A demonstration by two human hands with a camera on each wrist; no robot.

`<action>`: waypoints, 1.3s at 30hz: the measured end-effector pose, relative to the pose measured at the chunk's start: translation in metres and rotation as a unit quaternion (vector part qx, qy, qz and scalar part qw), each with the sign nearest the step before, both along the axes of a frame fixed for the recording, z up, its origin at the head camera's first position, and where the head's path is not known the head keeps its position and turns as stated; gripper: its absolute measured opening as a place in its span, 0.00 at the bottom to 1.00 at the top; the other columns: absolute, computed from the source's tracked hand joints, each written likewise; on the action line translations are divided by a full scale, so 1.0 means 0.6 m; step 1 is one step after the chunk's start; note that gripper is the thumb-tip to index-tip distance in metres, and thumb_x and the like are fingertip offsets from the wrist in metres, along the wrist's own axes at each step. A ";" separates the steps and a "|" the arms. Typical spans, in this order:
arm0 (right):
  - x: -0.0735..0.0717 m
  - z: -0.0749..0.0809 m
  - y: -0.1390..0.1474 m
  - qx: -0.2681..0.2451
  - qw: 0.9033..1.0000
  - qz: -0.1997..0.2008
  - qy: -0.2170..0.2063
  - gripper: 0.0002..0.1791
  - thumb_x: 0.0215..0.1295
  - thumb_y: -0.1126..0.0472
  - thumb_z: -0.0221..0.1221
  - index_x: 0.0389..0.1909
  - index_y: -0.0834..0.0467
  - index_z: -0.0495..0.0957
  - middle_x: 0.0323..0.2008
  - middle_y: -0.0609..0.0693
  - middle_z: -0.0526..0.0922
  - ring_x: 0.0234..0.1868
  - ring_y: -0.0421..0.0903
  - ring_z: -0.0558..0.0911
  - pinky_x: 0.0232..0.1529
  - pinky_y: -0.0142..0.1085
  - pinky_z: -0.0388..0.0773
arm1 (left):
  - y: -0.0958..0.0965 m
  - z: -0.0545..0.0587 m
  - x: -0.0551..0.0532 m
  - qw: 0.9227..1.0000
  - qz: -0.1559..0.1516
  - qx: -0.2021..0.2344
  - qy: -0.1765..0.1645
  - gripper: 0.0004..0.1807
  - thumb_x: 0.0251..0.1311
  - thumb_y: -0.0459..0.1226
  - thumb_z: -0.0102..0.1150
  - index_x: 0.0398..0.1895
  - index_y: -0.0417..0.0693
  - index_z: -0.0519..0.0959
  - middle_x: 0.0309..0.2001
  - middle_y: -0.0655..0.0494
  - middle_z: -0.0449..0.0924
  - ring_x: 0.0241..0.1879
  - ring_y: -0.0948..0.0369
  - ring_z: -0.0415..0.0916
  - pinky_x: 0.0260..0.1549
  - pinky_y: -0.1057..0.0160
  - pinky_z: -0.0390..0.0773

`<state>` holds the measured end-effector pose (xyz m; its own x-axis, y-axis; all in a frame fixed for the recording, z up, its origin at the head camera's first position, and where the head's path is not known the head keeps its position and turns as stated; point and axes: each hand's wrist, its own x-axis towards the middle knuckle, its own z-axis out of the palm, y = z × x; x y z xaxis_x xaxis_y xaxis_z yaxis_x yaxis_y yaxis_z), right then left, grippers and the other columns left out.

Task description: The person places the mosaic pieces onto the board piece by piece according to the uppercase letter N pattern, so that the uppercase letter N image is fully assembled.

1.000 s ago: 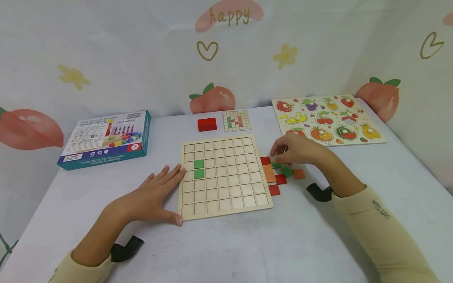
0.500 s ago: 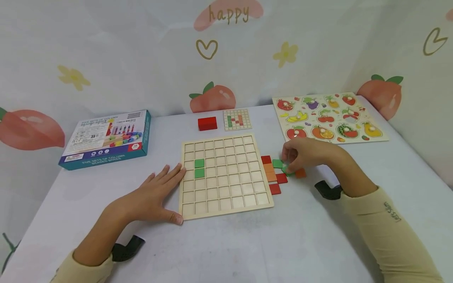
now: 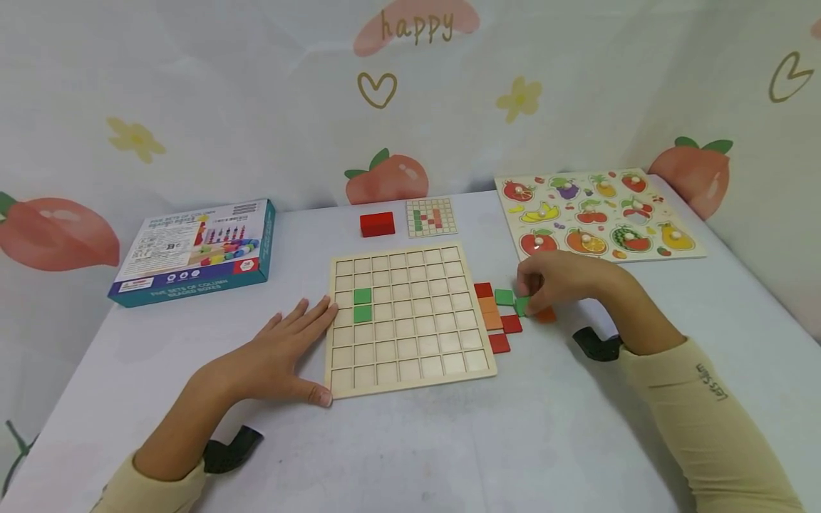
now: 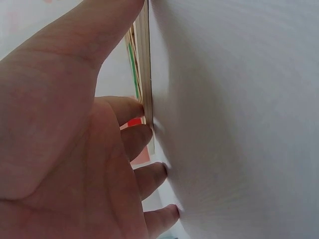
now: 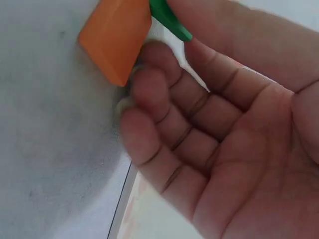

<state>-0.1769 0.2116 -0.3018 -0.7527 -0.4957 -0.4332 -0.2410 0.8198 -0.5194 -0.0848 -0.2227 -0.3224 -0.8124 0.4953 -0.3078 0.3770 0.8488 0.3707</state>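
My left hand rests at the left edge of the wooden grid board, fingers spread and thumb at its near left corner. Two green square tiles sit in the board's cells, one a green tile. Right of the board, my right hand pinches another green tile between thumb and forefinger. That green tile shows only in part in the right wrist view, beside an orange tile. In the left wrist view, fingers touch the board's side.
Loose tiles lie right of the board: a green tile, several red ones such as a red tile, and orange tiles. Behind are a red block, a pattern card, a fruit puzzle and a beaded-toy box.
My right hand has moved rightward from one green tile to another, which it now pinches and has tipped up slightly. My left hand has stayed on the board's edge.
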 end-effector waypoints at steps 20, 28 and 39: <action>0.006 0.011 -0.029 -0.091 0.995 -0.031 0.014 0.03 0.62 0.64 0.68 0.33 0.59 0.84 0.31 0.48 0.83 0.34 0.47 0.80 0.35 0.38 0.80 | -0.002 -0.001 -0.001 1.000 0.000 -0.013 -0.010 0.72 0.37 0.74 0.66 0.82 0.50 0.46 0.81 0.48 0.40 0.77 0.39 0.32 0.67 0.29 0.38; 0.007 0.007 -0.069 -0.112 0.993 -0.047 -0.007 0.02 0.63 0.63 0.68 0.33 0.58 0.85 0.29 0.50 0.83 0.30 0.48 0.80 0.35 0.39 0.79 | 0.003 0.000 0.000 1.000 -0.003 -0.007 -0.007 0.72 0.37 0.74 0.66 0.82 0.50 0.46 0.81 0.48 0.40 0.77 0.39 0.33 0.68 0.29 0.38; 0.004 0.004 -0.128 -0.142 0.989 -0.032 -0.018 0.02 0.63 0.65 0.68 0.32 0.59 0.85 0.29 0.50 0.83 0.31 0.48 0.83 0.36 0.38 0.82 | 0.003 0.000 0.000 1.000 0.000 -0.012 -0.005 0.72 0.37 0.74 0.66 0.81 0.48 0.46 0.81 0.47 0.40 0.77 0.38 0.33 0.68 0.29 0.38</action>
<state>-0.1746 0.1350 -0.2993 -0.7727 -0.5537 -0.3103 -0.1704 0.6519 -0.7389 -0.0847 -0.2209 -0.3227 -0.8093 0.4874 -0.3280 0.3727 0.8575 0.3547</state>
